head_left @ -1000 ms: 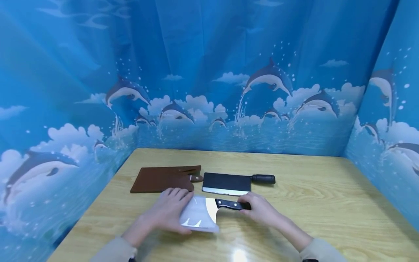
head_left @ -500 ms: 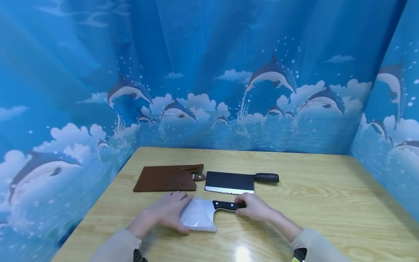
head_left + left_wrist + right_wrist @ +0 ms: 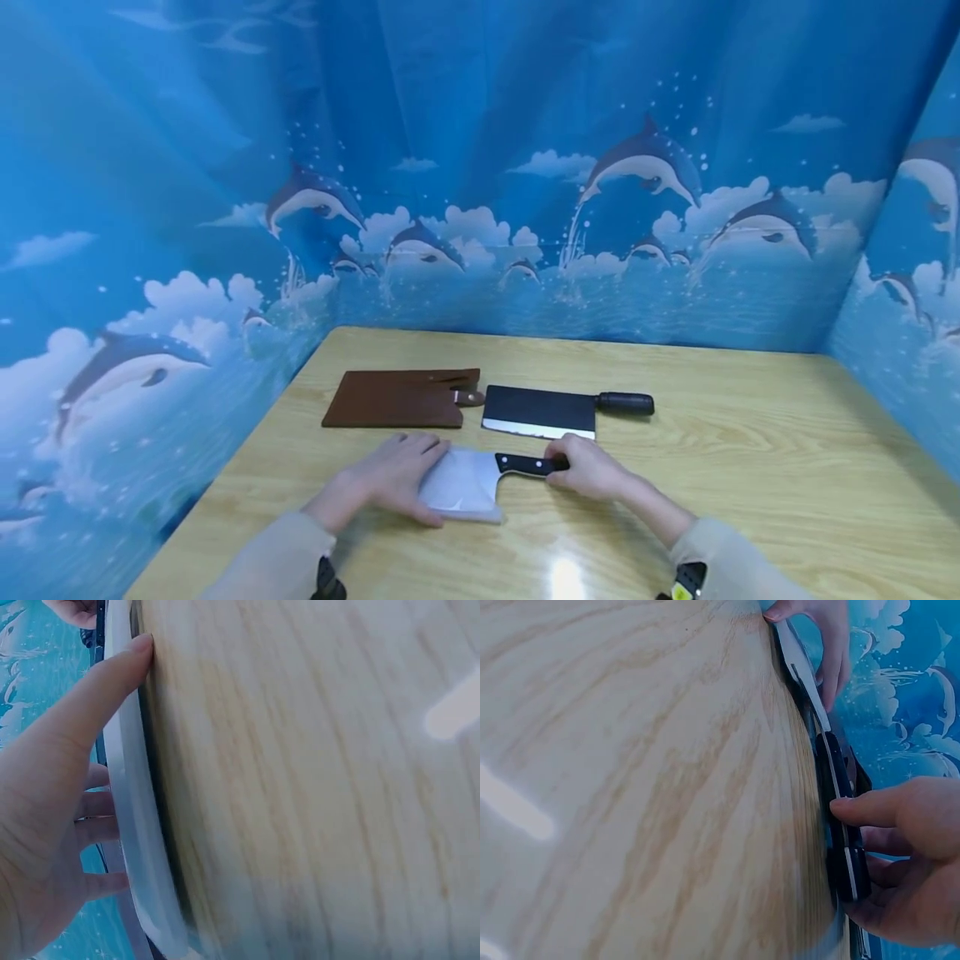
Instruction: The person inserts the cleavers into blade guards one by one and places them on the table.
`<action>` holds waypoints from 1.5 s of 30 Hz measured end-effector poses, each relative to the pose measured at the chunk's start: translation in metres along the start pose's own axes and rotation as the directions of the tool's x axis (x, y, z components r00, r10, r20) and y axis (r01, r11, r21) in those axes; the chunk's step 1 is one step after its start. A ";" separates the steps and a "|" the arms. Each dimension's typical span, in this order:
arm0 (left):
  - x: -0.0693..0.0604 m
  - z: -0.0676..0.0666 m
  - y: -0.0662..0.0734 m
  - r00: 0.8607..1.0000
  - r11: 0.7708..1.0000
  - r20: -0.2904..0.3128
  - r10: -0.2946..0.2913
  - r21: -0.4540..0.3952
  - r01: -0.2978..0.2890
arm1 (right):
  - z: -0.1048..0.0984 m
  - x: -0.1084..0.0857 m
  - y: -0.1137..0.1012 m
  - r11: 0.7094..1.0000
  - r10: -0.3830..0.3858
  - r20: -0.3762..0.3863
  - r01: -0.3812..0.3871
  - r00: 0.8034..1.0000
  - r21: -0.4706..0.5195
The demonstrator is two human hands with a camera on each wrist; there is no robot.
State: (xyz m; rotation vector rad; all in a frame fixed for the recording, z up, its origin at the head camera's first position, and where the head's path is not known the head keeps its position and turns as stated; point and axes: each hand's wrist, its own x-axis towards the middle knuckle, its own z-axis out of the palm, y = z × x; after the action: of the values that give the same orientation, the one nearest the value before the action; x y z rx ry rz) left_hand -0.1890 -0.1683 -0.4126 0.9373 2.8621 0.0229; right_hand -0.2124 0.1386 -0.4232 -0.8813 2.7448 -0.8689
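A cleaver with a black riveted handle (image 3: 521, 465) lies level, low over the table, its blade inside a translucent white blade cover (image 3: 459, 490). My left hand (image 3: 401, 475) holds the cover at its left end. In the left wrist view the thumb presses the near edge of the cover (image 3: 139, 817) and the fingers reach behind it. My right hand (image 3: 588, 469) grips the end of the handle, with thumb and fingers on opposite sides of the handle (image 3: 835, 769) in the right wrist view. Whether the cleaver touches the table I cannot tell.
Behind the hands a second cleaver (image 3: 538, 410), with a dark blade and black round handle, lies flat. A brown sheath (image 3: 401, 398) with a snap strap lies left of it. The wooden table (image 3: 735, 467) backs onto a blue dolphin curtain (image 3: 480, 167).
Both hands have shifted slightly left over the table with the covered cleaver, and its blade now lies flatter. Both hands keep their hold. The head view has turned slightly.
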 end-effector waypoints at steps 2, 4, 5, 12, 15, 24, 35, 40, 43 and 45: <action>0.002 0.000 0.000 1.000 1.000 -0.001 0.004 0.001 -0.004 | 0.000 -0.001 0.001 1.000 0.004 -0.009 -0.004 1.000 -0.014; 0.003 0.000 0.000 1.000 1.000 -0.002 0.006 -0.004 -0.006 | 0.000 -0.001 0.002 1.000 0.010 -0.020 -0.010 1.000 -0.018; 0.004 0.000 0.000 1.000 1.000 -0.001 0.005 -0.004 -0.005 | -0.001 -0.002 0.002 1.000 0.013 -0.026 -0.014 1.000 -0.020; 0.004 -0.001 -0.006 1.000 0.998 -0.024 -0.005 -0.062 0.004 | -0.007 -0.005 0.007 1.000 0.016 -0.045 -0.015 0.999 0.027; 0.003 -0.004 -0.013 0.998 0.998 -0.061 -0.026 -0.065 0.022 | -0.012 -0.008 0.013 0.997 0.016 -0.044 -0.013 0.999 0.073; 0.003 -0.018 -0.040 0.971 0.995 -0.221 -0.093 -0.065 0.081 | -0.029 -0.024 0.031 0.988 0.097 -0.098 -0.084 0.990 0.132; 0.011 -0.027 -0.079 0.917 0.963 -0.300 -0.261 -0.147 0.226 | -0.069 -0.040 0.053 0.974 0.221 -0.356 -0.192 0.908 0.117; 0.017 -0.030 -0.091 0.916 0.943 -0.252 -0.313 -0.192 0.270 | -0.086 -0.035 0.071 0.968 0.247 -0.416 -0.208 0.875 0.138; 0.023 -0.030 -0.094 0.921 0.937 -0.212 -0.326 -0.200 0.285 | -0.088 -0.031 0.083 0.968 0.248 -0.420 -0.201 0.873 0.154; 0.027 -0.029 -0.093 0.929 0.935 -0.167 -0.331 -0.189 0.300 | -0.087 -0.027 0.089 0.967 0.249 -0.395 -0.208 0.884 0.146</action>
State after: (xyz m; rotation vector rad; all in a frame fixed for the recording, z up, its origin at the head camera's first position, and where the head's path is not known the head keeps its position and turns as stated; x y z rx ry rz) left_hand -0.2692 -0.2267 -0.3919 0.4573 3.0983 0.3261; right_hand -0.2593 0.2550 -0.4027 -0.3718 3.0308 -1.2509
